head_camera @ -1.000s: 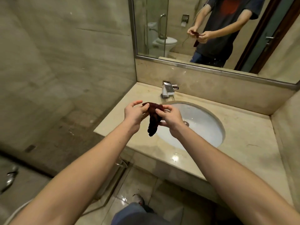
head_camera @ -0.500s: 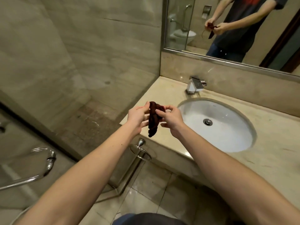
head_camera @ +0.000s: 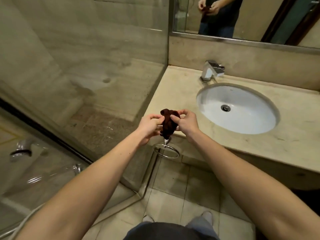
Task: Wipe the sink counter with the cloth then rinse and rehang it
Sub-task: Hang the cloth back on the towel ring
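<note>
Dark maroon and bunched into a crumpled wad, the cloth (head_camera: pixel 168 123) hangs between both hands over the front left corner of the beige stone counter (head_camera: pixel 173 94). The left hand (head_camera: pixel 149 126) pinches its left side, thumb on top and fingers curled beneath. The right hand (head_camera: pixel 186 122) pinches the upper right edge between thumb and forefinger, the other fingers loosely bent. The two hands sit close together, with only the cloth between them. The cloth's lower end dangles just above the mount of a chrome towel ring (head_camera: pixel 166 150) fixed to the counter's front face, and the ring itself holds nothing.

To the right, the white oval sink (head_camera: pixel 242 118) is set into the counter, its metal drain (head_camera: pixel 225 107) in the middle and a square chrome faucet (head_camera: pixel 212 71) behind it. The mirror (head_camera: pixel 251 18) above reflects the person's hands holding the same dark cloth. A glass shower panel (head_camera: pixel 86 101) stands to the left of the counter.
</note>
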